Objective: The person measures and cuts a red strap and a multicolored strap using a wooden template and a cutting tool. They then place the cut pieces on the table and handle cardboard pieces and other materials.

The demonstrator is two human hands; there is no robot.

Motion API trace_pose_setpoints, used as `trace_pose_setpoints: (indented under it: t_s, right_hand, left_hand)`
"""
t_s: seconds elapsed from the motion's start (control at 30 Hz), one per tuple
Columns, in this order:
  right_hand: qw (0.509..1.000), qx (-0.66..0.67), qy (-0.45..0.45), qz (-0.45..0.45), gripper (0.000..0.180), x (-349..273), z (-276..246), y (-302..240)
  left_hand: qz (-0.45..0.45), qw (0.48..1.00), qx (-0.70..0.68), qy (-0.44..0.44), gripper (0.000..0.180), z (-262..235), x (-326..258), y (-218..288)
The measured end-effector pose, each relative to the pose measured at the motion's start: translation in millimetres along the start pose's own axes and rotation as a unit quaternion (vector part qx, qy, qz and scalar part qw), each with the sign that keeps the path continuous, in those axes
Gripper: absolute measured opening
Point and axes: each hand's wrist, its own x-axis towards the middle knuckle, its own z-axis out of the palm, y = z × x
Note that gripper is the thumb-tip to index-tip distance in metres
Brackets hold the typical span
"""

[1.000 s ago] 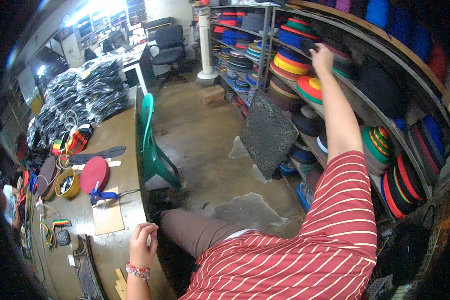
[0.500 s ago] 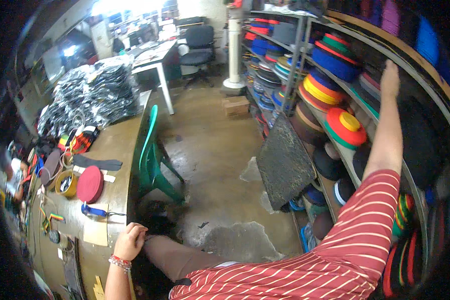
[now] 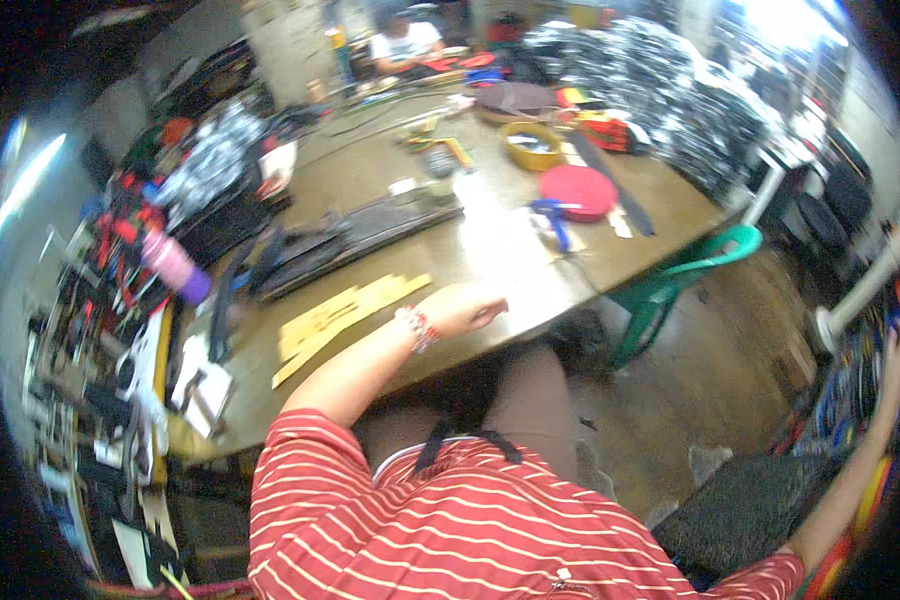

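My left hand [image 3: 470,308] rests on the wooden table [image 3: 490,255] near its front edge, fingers loosely apart and holding nothing; a beaded bracelet sits on the wrist. Yellow card strips [image 3: 340,315] lie just left of it. My right hand [image 3: 896,350] is stretched far to the right against the shelf of coloured rolls [image 3: 875,500]. It is blurred at the picture's rim, so its grip is unclear. I wear a red shirt with white stripes.
On the table lie a red round roll [image 3: 578,190], a blue-handled tool [image 3: 555,218], a yellow tape ring [image 3: 530,145] and dark straps [image 3: 360,235]. A green plastic chair [image 3: 690,270] stands beside the table. A person in a white shirt [image 3: 405,40] sits at the far end.
My view has swung from the shelves and floor to the table. My left hand has moved from gripping the table's edge to lying on top. My right arm stays stretched to the shelf.
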Motion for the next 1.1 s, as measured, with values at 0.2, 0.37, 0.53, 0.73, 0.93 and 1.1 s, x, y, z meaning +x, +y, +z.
trace_pose_setpoints:
  t_s: [0.2,0.37,0.53,0.73,0.93,1.1]
  right_hand:
    - [0.887,0.314,0.064,-0.333,0.022,-18.4,-86.5,-412.6]
    - [0.769,0.377,0.075,-0.511,0.021,-70.4,-182.3,-598.1]
    - [0.604,0.379,0.027,-0.701,0.024,-125.2,-165.3,-725.5]
    - [0.493,0.429,0.113,-0.748,0.045,-206.4,-112.0,-825.1]
    - [0.442,0.430,-0.036,-0.786,0.048,-286.7,-42.6,-764.6]
    - [0.461,0.445,-0.147,-0.754,0.043,-313.4,-4.2,-716.9]
  left_hand:
    - [-0.203,0.951,0.117,0.202,0.013,-82.6,-118.6,-83.1]
    - [-0.458,0.745,0.311,0.371,0.036,-125.5,-202.3,-166.4]
    - [-0.639,0.697,0.280,0.167,0.040,-137.9,-230.5,-216.0]
    - [-0.353,0.838,0.354,0.221,0.009,-111.9,-226.8,-132.3]
    - [-0.279,0.914,0.234,0.179,0.013,-32.2,-218.3,-7.2]
    - [-0.300,0.930,0.188,0.099,0.028,-28.5,-218.8,4.2]
